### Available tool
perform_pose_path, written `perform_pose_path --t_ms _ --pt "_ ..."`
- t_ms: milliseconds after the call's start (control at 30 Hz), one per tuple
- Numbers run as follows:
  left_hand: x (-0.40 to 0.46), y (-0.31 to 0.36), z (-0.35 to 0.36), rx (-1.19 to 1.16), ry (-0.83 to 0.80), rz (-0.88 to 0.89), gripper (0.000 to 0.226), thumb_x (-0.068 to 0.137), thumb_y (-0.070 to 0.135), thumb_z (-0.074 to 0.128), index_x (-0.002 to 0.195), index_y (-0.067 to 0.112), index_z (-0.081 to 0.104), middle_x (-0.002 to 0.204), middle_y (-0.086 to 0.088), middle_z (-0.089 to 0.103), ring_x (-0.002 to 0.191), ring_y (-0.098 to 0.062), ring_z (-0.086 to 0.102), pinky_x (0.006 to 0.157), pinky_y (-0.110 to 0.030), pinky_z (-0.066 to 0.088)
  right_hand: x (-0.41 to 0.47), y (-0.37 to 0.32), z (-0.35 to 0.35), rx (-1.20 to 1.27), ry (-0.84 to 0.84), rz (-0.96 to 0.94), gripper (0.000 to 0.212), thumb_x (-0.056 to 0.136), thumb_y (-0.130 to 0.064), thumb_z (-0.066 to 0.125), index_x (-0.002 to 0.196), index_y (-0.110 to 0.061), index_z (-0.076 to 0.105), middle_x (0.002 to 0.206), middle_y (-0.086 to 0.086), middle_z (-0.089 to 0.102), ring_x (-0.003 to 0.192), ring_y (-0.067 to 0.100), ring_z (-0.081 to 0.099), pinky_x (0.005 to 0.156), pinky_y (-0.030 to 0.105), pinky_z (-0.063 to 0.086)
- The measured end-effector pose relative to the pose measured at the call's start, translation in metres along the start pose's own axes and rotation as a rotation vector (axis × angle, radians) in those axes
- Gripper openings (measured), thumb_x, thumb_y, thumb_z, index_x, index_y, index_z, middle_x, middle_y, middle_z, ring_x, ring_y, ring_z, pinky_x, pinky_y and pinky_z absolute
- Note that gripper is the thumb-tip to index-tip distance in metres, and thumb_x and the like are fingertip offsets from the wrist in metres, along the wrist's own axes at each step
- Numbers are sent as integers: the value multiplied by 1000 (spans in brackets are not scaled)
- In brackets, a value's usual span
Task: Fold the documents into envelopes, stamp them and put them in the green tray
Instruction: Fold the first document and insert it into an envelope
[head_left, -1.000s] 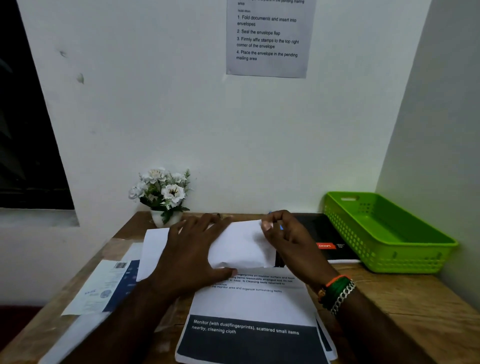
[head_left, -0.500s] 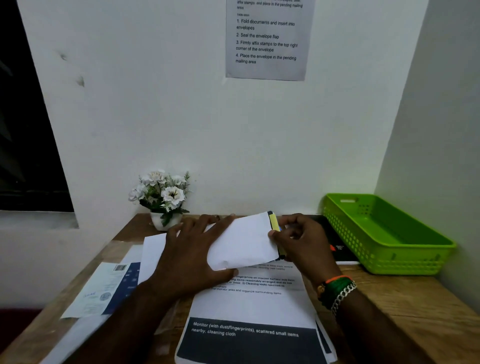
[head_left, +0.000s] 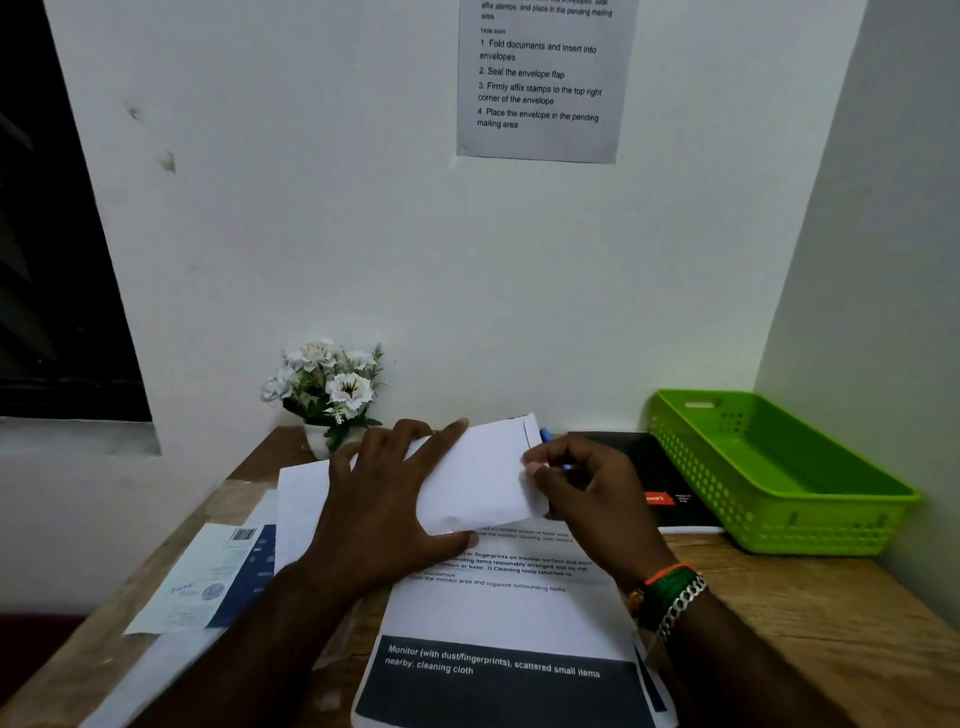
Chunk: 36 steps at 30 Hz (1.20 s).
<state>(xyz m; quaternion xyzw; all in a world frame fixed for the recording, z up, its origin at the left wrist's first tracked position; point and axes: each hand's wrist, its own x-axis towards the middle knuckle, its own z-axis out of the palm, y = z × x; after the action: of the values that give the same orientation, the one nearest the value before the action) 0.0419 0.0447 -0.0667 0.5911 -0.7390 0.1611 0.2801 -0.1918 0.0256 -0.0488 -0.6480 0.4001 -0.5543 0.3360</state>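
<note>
Since half a second ago, the yellow strip seen at the right end of the white envelope (head_left: 480, 480) has gone from sight, and the right hand (head_left: 592, 493) has shifted so that its curled fingertips now pinch that end, just below the narrow flap. A blue object, perhaps a pen (head_left: 546, 435), shows behind those fingers; whether the hand holds it cannot be told. The left hand (head_left: 387, 506) lies flat with fingers spread and straight, pressing the envelope's left part down, thumb along its near edge.

The envelope rests above a stack of printed documents (head_left: 504, 613) on the wooden desk (head_left: 810, 618), with a further white sheet (head_left: 301, 499) under the left hand. At the desk's left edge lies a pale leaflet with a barcode (head_left: 208, 577). A black folder with a red label (head_left: 660, 488) lies just right of the right hand, and beside it, against the side wall, stands the green tray (head_left: 779, 467), with nothing visible inside. A small pot of white flowers (head_left: 327, 389) stands at the back wall, under a printed instruction sheet (head_left: 540, 78). Beaded and chain bracelets (head_left: 670, 597) circle the right wrist.
</note>
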Motion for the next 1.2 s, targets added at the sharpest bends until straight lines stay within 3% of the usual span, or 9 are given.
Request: perform_pose_path --t_ms 133,233,400,867,1200 --pt "1 0 -2 1 24 -46 110 61 91 54 156 51 17 138 13 39 126 -17 39 104 -50 32 -1 -9 -2 213 -42 104 25 97 -3 57 99 -18 76 81 1 69 66 9 61 58 34 60" --pt "2 1 -5 -4 35 -75 111 61 93 52 156 51 14 140 13 36 128 -16 36 106 -50 31 -1 -13 -5 277 -7 142 22 96 -3 60 107 -19 69 80 7 73 70 12 66 56 34 59" --pt "2 3 -7 -2 37 -100 111 62 93 51 156 51 12 144 12 35 131 -17 34 108 -51 28 -1 -14 -5 316 -3 250 3 94 -8 65 94 -10 64 80 4 74 72 15 67 58 31 58" --pt "1 4 -9 -14 22 -103 112 58 92 54 156 51 15 141 12 36 128 -18 36 103 -50 32 -2 -15 -6 354 -98 365 18 85 -19 79 93 -21 63 93 7 75 76 22 73 59 27 56" --pt "0 9 -12 -5 33 -83 111 56 90 57 154 50 23 136 11 39 122 -18 42 98 -49 35 -3 -13 -2 281 0 322 24 83 -6 80 86 -13 57 69 5 66 57 15 63 51 27 52"
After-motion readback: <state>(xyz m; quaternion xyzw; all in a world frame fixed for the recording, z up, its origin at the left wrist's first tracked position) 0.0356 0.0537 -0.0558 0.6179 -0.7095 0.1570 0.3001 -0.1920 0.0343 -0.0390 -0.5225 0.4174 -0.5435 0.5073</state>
